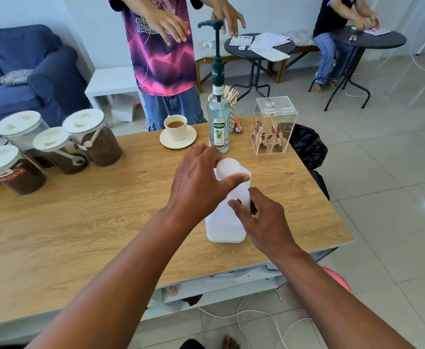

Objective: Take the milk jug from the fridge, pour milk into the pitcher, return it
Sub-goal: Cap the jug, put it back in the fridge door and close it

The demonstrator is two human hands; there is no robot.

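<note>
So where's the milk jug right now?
The milk jug stands upright on the wooden table, toward its right end, just in front of the syrup bottle. The left hand grips its cap while the right hand holds its side.

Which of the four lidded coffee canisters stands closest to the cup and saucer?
The rightmost canister, tallest in view, with a scoop clipped to its side; the other three sit farther left.

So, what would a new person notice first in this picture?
First, two hands on a white milk jug standing near the table's right edge: the left hand on its cap, the right hand at its handle. Next, the tall syrup bottle with a green pump behind it, beside a coffee cup.
</note>
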